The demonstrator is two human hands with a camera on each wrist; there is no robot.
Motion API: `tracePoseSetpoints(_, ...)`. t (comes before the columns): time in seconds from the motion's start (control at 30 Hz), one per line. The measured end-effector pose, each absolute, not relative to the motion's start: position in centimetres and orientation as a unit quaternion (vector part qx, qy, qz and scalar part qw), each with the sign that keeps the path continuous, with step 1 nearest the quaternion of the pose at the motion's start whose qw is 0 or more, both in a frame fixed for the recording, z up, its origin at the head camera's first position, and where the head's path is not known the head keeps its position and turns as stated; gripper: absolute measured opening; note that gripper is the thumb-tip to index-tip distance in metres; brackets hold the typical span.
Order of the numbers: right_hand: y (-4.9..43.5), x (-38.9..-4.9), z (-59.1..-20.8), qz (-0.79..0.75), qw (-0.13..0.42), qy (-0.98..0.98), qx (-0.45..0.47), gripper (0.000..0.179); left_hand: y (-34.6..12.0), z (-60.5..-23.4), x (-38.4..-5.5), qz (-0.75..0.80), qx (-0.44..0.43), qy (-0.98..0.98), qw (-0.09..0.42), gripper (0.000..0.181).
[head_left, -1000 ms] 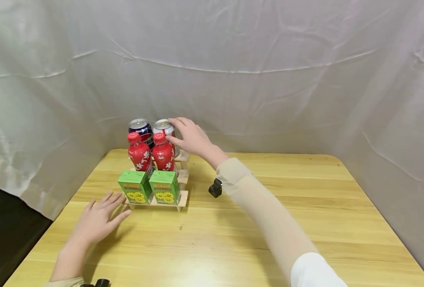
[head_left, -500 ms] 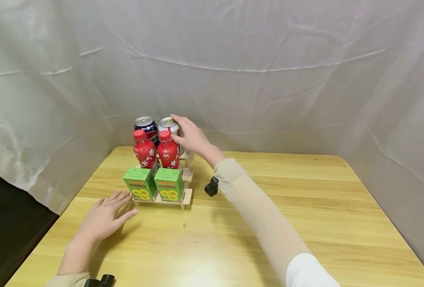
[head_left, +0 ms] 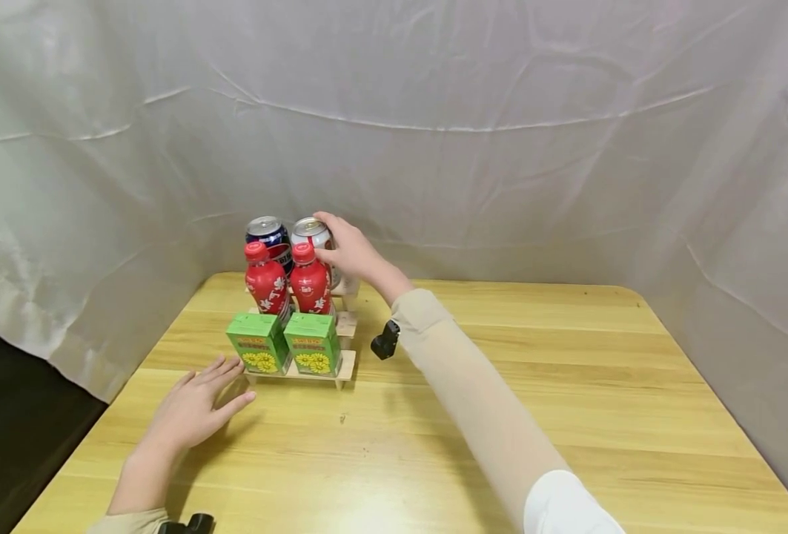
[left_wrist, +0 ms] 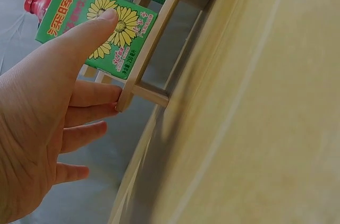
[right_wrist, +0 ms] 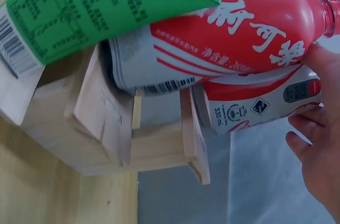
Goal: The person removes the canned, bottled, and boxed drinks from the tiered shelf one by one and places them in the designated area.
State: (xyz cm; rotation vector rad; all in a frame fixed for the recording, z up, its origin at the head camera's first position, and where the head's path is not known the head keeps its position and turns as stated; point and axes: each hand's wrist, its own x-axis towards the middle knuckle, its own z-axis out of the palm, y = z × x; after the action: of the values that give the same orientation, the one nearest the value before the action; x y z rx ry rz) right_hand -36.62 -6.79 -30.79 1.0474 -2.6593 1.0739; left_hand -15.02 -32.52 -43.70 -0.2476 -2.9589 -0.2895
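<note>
A three-step wooden rack (head_left: 347, 363) stands at the table's back left. On its top step are a white-and-red can (head_left: 308, 233) and a dark blue can (head_left: 268, 236). My right hand (head_left: 356, 256) holds the white-and-red can near its top, thumb on the near side and fingers behind. Two red bottles (head_left: 310, 285) fill the middle step, partly hiding the cans. Two green drink cartons (head_left: 312, 345) with yellow flowers sit on the lowest step. My left hand (head_left: 190, 408) has its fingers extended, fingertips right at the rack's front left end; its thumb overlaps the left carton (left_wrist: 58, 17) in the left wrist view.
The wooden tabletop (head_left: 534, 386) extends to the right and front of the rack. Grey cloth (head_left: 434, 185) hangs behind and at both sides. The rack is close to the back cloth.
The head view has shifted slightly. My right forearm has moved a little left toward the rack, the hand staying at the white-and-red can. The left hand remains at the rack's end.
</note>
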Motion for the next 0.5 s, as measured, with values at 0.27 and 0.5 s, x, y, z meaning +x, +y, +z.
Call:
tracePoseSetpoints(0.27,-6.2,-35.8,-30.9,0.384,0.055,-0.865,0.319,0.063,-32.4,-44.3,-15.1,-0.097,-0.087,-0.988,0.085,0.069)
tracePoseSetpoints(0.5,-4.8,-35.5,-31.2,0.386,0.099,-0.87,0.289,0.066,-32.4,-44.2,-15.0,-0.101,-0.086,-0.987,0.086,0.068)
